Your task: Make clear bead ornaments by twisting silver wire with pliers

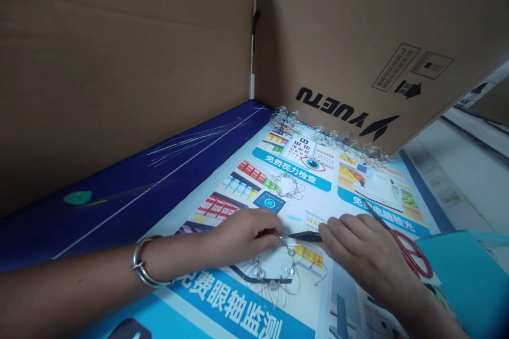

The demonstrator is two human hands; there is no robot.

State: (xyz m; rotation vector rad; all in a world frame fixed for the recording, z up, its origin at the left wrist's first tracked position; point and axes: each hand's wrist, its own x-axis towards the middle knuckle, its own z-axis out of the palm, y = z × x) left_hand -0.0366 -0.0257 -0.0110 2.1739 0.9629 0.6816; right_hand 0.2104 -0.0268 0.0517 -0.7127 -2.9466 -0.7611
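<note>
Cardboard panels wall off a printed poster. In this head view, my left hand pinches one beaded wire ring, fingers together on it, while my right hand clamps one pair of black tweezers at the ring. A second ring and one beaded strand lie beyond; one pair of red-handled scissors sits just beside my right hand.
</note>
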